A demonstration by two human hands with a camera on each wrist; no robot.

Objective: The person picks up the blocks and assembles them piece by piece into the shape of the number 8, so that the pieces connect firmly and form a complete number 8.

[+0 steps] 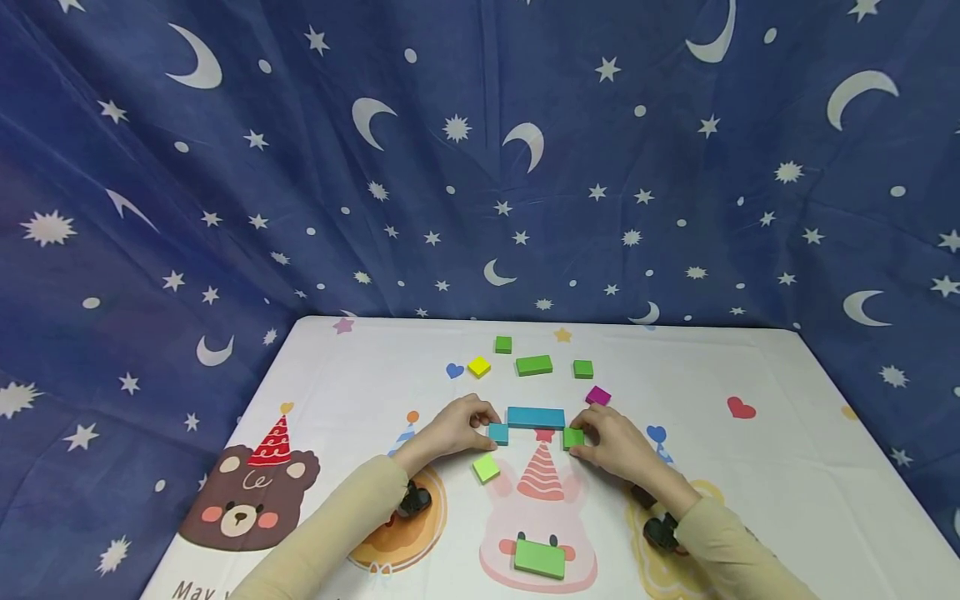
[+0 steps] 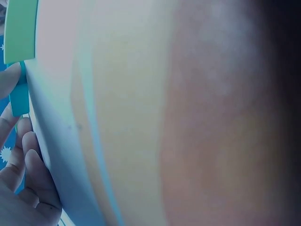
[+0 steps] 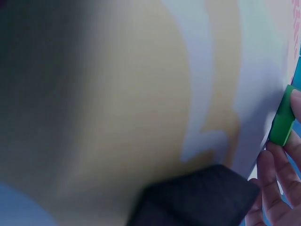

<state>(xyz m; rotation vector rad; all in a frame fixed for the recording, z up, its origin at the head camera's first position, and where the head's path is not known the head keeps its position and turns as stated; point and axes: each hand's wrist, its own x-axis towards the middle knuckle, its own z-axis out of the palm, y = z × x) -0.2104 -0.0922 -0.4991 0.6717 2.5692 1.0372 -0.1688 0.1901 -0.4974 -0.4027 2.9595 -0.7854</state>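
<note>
My left hand (image 1: 457, 427) pinches a small blue square block (image 1: 498, 433) between thumb and fingers, just below the left end of a long blue block (image 1: 536, 418). At that block's right end, my right hand (image 1: 617, 440) pinches a small green square block (image 1: 572, 439). In the left wrist view the thumb presses the blue block's near face, beside a lime-green block (image 2: 19, 30). The right wrist view catches the green block (image 3: 282, 118) at its right edge, with thumb and fingers on either side.
Beyond the hands lie a yellow block (image 1: 479, 367), a magenta block (image 1: 597, 396), a long green block (image 1: 534, 365) and two small green ones. Nearer, a lime-green block (image 1: 486, 468) sits by the left hand and another long green block (image 1: 539, 559) by the front. A starry blue curtain (image 1: 450, 208) hangs behind.
</note>
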